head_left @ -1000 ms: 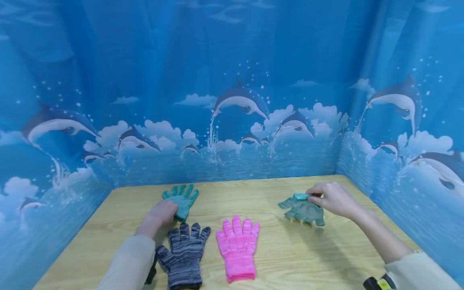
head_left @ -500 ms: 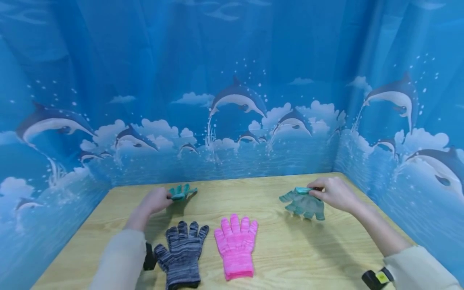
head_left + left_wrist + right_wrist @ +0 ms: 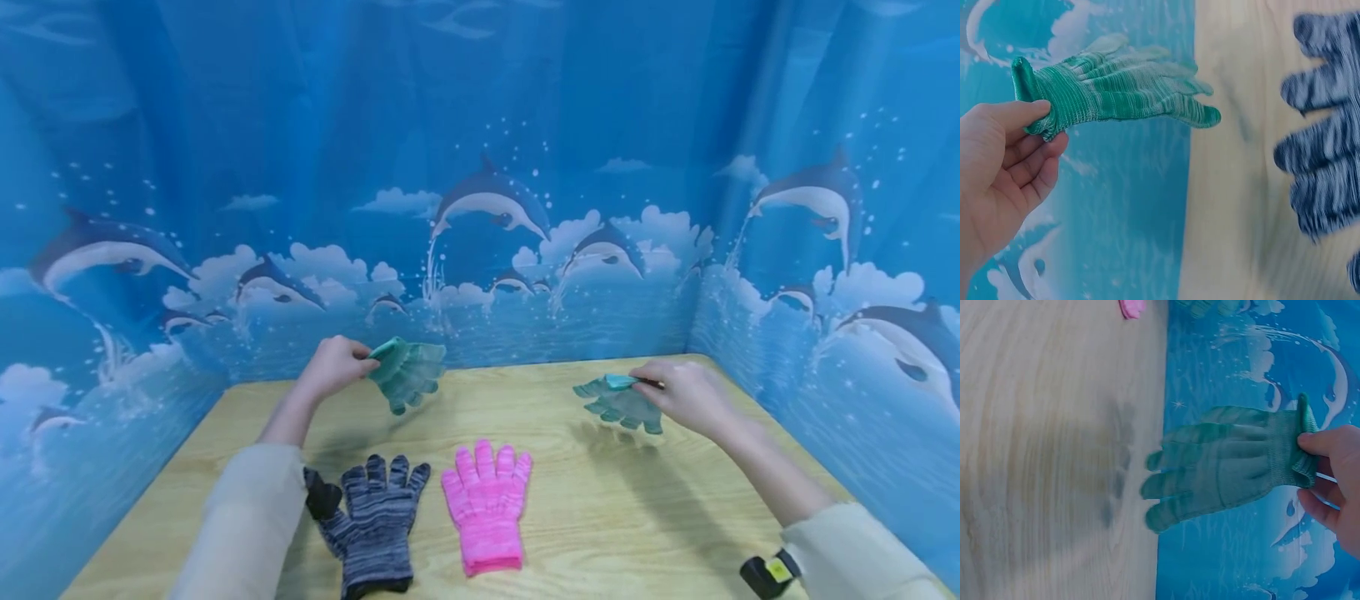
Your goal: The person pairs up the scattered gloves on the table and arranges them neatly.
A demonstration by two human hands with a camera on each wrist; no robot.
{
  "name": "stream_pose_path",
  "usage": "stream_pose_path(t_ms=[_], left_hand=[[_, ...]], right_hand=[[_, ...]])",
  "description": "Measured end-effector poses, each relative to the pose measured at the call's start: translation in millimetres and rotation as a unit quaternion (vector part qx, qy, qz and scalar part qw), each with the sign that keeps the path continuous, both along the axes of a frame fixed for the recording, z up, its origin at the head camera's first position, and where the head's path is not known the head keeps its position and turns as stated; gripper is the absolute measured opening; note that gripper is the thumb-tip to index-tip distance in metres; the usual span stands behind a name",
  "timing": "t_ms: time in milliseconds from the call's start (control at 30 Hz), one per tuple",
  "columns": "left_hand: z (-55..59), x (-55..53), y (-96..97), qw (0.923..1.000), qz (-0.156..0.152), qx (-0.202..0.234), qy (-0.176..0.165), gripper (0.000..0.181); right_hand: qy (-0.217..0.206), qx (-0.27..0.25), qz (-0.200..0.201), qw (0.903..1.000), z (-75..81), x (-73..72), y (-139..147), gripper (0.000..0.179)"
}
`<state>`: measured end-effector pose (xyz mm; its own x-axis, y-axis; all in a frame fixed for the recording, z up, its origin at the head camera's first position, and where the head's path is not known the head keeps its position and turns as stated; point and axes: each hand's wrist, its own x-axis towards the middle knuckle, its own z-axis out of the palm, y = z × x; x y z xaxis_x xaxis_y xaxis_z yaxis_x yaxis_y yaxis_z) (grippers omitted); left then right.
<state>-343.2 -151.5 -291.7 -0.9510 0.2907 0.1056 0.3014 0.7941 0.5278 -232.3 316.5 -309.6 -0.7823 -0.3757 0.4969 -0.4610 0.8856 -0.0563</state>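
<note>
My left hand (image 3: 336, 367) pinches the cuff of a green knit glove (image 3: 1122, 90), which hangs in the air above the back left of the table, its fingers drooping. Over on the right, my right hand (image 3: 686, 396) pinches the cuff of a second green glove (image 3: 1222, 459); this one also hangs above the table, casting a shadow below. A dark grey striped glove (image 3: 381, 521) lies flat near the left forearm, fingers pointing away. Beside it lies a pink glove (image 3: 487, 508), flat as well.
The wooden table (image 3: 592, 533) meets a blue dolphin-print curtain (image 3: 480, 100) at its back and sides. A black wrist device (image 3: 768, 575) sits on the right wrist, and another black device (image 3: 322, 494) shows by the left wrist, over the grey glove's thumb.
My left hand has taken the left green glove by its cuff and lifted it off the table. The right hand still holds its glove, slightly higher. The grey and pink gloves stay put.
</note>
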Motion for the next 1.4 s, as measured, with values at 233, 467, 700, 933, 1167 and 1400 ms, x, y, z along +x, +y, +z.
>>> stream_pose_path(t_ms=[233,467,700,933,1167,1400], left_hand=[[6.3,3.4,20.6,0.9999,-0.005,0.015,0.004,0.022],[5.9,3.8,30.7,0.9995,-0.006,0.023,0.019,0.020],[7.1,6.2,38.2,0.9992,-0.021,0.025,0.021,0.021],[5.8,10.0,47.0,0.9978,-0.056,0.017,0.029,0.017],[7.3,16.0,56.7,0.9961,-0.080,0.015,0.033,0.018],[11.5,19.4,66.2,0.9932,-0.108,0.005,0.043,0.018]], right_hand=[[0.133,0.026,0.057,0.9891,-13.1,-9.3,-10,0.018],[0.167,0.042,0.149,0.9737,-28.0,-4.7,-16,0.021],[0.094,0.064,0.190,0.9752,-37.0,8.7,-18,0.019],[-0.068,0.099,0.218,0.9684,-42.6,19.8,-20,0.011],[-0.174,0.087,0.253,0.9476,-51.8,23.8,-26,0.014],[-0.216,0.086,0.270,0.9344,-63.5,24.9,-30,0.014]])
